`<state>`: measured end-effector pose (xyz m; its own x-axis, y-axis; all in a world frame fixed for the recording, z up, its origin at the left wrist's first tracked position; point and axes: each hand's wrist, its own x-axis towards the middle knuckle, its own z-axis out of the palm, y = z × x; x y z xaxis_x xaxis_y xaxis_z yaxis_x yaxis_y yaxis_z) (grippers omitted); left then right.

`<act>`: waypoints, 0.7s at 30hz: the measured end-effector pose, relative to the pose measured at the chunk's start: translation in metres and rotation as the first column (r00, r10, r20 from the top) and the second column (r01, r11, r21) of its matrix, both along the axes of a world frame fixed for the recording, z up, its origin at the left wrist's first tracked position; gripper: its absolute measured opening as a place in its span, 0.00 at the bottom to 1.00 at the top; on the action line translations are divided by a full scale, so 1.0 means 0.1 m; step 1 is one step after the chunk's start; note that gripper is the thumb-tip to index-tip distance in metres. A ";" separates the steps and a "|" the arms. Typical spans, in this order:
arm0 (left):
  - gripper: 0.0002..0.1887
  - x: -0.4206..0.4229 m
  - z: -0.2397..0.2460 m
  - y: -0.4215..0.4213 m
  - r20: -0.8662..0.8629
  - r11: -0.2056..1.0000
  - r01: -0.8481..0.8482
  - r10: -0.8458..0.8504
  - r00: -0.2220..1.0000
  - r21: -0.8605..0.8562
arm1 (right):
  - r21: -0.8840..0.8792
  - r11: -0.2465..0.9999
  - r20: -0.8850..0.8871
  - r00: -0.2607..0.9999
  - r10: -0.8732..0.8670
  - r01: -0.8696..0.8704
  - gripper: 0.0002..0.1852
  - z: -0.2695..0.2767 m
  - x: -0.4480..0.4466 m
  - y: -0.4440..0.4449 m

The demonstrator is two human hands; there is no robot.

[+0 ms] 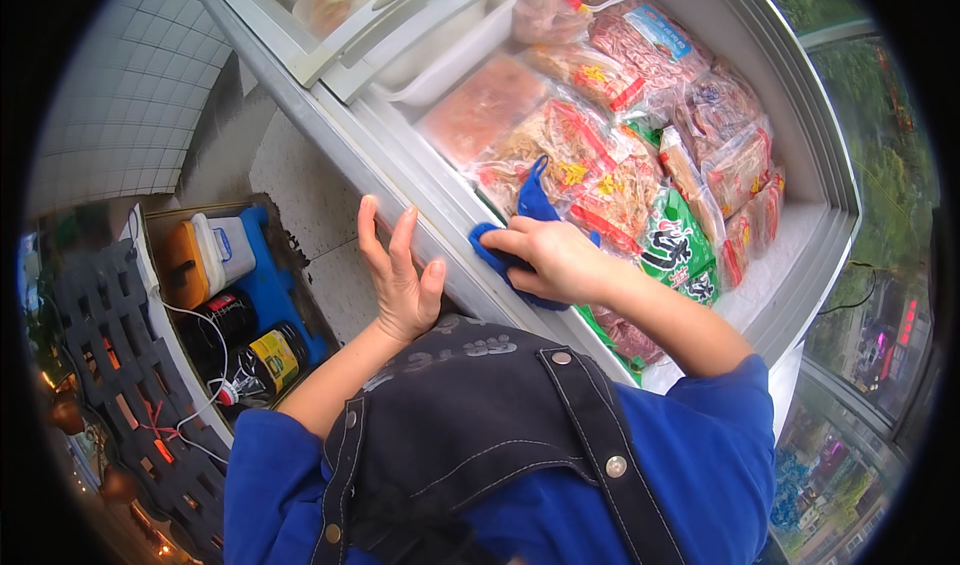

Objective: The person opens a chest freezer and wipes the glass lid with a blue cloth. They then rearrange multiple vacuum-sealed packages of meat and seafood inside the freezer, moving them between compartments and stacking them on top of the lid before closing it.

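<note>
My right hand (551,261) presses a blue cloth (536,197) against the near inner rim of a chest freezer (450,227), fingers bent over it. One end of the cloth sticks up over the bagged food. Left of it, my left hand (401,268) is raised at the freezer's outer edge, fingers spread, holding nothing. Inside the freezer lie clear bags of frozen meat (555,145), a flat pink frozen block (484,107) and a green printed bag (675,242). A white plastic tub (450,47) stands at the far left inside.
Sliding lids (322,47) cover the freezer's upper left part. Left on the floor, an open box (262,407) holds bottles (274,355), a lidded container (225,246) and a blue plastic piece (277,280). A white cable (217,332) hangs over its edge. Windows stand at the right.
</note>
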<state>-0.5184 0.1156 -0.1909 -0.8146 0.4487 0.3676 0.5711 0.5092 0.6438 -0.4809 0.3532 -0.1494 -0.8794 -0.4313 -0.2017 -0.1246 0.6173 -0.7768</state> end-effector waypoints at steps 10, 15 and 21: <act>0.31 0.10 0.23 -0.12 0.047 0.999 -0.022 0.024 0.999 -0.028 | -0.314 0.949 -0.136 0.989 -0.065 0.019 0.20 0.05 0.23 0.01; 0.31 0.22 0.24 -0.11 0.116 0.995 -0.096 0.095 0.989 0.003 | -0.091 0.996 -0.084 0.996 0.005 -0.012 0.23 0.00 0.33 -0.06; 0.30 0.13 0.34 -0.05 -0.019 0.993 -0.109 0.110 0.994 0.051 | -0.024 0.999 -0.103 0.994 -0.037 0.034 0.13 0.08 0.84 0.04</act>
<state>-0.5051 0.1107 -0.1571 -0.8491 0.3381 0.4058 0.5281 0.5368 0.6580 -0.3965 0.3568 -0.1416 -0.9099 -0.4027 -0.0992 -0.1836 0.6057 -0.7743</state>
